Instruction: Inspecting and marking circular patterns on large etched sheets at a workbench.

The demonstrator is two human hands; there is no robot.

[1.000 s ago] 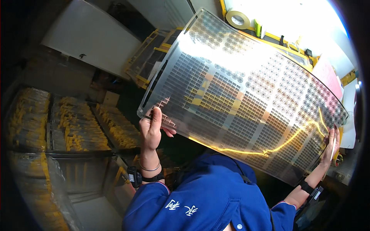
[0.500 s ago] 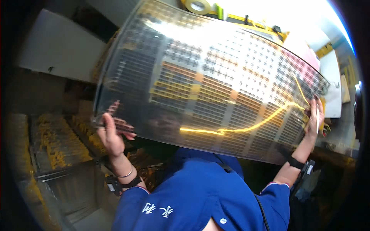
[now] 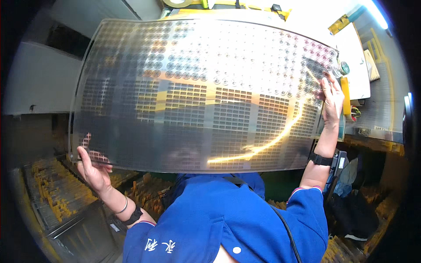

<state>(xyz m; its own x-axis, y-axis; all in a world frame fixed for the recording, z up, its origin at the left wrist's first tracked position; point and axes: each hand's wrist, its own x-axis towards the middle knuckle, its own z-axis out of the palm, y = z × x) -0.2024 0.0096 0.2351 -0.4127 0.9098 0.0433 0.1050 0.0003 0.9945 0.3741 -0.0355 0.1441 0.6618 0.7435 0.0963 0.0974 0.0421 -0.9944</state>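
Note:
A large see-through film sheet (image 3: 184, 144) is held up across the view in front of my body, covered with rows of small dark rectangles and rings. My left hand (image 3: 94, 173) grips its near left corner, thumb on top and fingers showing through from beneath. At the right edge, my right hand (image 3: 332, 103) is closed on the sheet, with fingertips over the printed face. A bright yellow streak of reflected light curves across the sheet's right half.
Beyond the sheet lies a brightly lit work surface with a tape roll (image 3: 177, 2). A pale cabinet (image 3: 39, 79) stands at the left, above racks of yellow-edged panels (image 3: 59, 193). White paper (image 3: 354, 65) and a yellow strip (image 3: 346, 95) are right of the sheet.
The sheet has shifted left and turned counterclockwise to lie more level. My left hand has moved left and down, my right hand up and left; both keep their grip.

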